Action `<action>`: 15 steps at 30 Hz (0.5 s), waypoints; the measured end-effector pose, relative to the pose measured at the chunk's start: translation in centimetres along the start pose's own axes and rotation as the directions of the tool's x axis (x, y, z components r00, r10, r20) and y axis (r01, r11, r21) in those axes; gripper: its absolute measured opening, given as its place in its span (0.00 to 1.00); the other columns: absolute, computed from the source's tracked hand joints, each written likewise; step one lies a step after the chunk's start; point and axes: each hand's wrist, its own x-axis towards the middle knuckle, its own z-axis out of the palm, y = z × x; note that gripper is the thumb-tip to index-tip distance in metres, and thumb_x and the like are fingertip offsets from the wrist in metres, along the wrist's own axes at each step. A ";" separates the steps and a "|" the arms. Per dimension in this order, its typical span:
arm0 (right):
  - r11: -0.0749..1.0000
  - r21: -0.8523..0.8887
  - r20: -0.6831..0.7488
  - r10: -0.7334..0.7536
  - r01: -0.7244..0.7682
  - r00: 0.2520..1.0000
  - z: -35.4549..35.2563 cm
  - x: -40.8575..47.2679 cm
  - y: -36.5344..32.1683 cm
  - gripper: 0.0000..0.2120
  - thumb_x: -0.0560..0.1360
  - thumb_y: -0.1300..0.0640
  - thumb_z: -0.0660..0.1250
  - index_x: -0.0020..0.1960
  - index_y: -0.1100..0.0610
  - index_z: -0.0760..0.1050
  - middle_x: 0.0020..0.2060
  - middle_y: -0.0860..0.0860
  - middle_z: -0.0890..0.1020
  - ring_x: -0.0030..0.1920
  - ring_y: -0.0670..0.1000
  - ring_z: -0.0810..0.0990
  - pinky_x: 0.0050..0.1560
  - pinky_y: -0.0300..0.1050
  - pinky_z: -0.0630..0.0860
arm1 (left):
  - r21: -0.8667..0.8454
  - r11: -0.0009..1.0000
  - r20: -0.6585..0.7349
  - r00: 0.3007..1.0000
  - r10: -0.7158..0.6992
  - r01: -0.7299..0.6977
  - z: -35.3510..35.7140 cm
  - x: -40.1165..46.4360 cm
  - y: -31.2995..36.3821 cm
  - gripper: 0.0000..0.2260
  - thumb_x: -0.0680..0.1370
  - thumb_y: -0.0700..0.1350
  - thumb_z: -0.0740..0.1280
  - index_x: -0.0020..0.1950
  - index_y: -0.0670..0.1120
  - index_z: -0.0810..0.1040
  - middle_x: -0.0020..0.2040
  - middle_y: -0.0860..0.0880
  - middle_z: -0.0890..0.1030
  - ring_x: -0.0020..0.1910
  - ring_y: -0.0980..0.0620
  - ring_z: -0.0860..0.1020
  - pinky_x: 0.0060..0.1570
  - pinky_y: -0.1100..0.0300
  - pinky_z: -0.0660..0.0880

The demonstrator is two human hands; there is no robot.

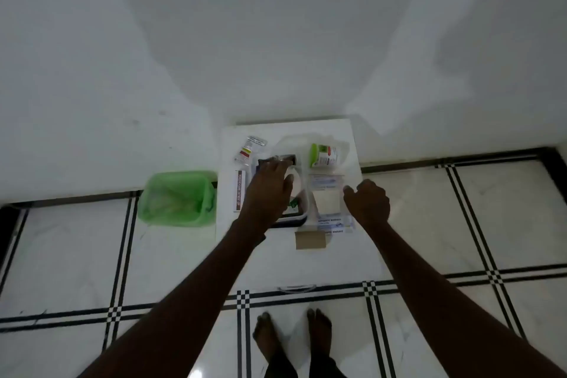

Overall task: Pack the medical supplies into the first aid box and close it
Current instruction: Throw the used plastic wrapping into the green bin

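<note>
Left hand point(270, 190) reaches over the open box point(291, 218), a dark-rimmed, round-cornered tray; its fingertips pinch a dark, crinkled packet point(277, 159) at the far edge. Right hand point(366, 202) hovers loosely curled, empty, just right of flat clear-plastic bandage packs point(326, 193). Beyond those fingers lies a green-capped bottle point(323, 155) on its side. The hand hides most of the box contents. Labels are too blurred to read.

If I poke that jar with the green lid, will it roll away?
Probably yes. The jar seems to lie on its side on the white table, so its round body could roll. It looks like light plastic, so a small push may move it.
</note>
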 end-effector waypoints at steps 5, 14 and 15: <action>0.987 -0.028 0.034 0.160 -0.159 0.987 2.3 1.0 1.2 0.22 0.70 0.49 0.71 0.56 0.64 0.76 0.54 0.61 0.82 0.56 0.63 0.81 0.59 0.55 0.76 | 0.027 0.999 0.091 0.996 -0.023 0.021 1.4 1.8 -1.4 0.22 0.78 0.35 0.65 0.72 0.41 0.71 0.69 0.40 0.74 0.70 0.41 0.69 0.67 0.44 0.71; 0.992 0.025 -0.036 0.124 -0.123 0.992 4.6 2.4 2.1 0.18 0.68 0.52 0.73 0.52 0.62 0.78 0.47 0.57 0.84 0.50 0.60 0.83 0.53 0.52 0.78 | 0.115 0.993 0.074 0.996 -0.045 0.036 2.4 4.5 -1.9 0.20 0.75 0.37 0.71 0.67 0.45 0.76 0.61 0.43 0.80 0.61 0.43 0.74 0.60 0.51 0.71; 0.991 0.009 -0.030 0.130 -0.130 0.991 4.7 2.6 2.1 0.18 0.68 0.51 0.73 0.51 0.62 0.79 0.46 0.56 0.84 0.49 0.60 0.83 0.53 0.52 0.79 | 0.134 0.991 0.053 0.998 -0.032 0.025 2.4 4.7 -1.7 0.17 0.74 0.38 0.71 0.63 0.45 0.78 0.58 0.44 0.81 0.58 0.44 0.75 0.57 0.52 0.71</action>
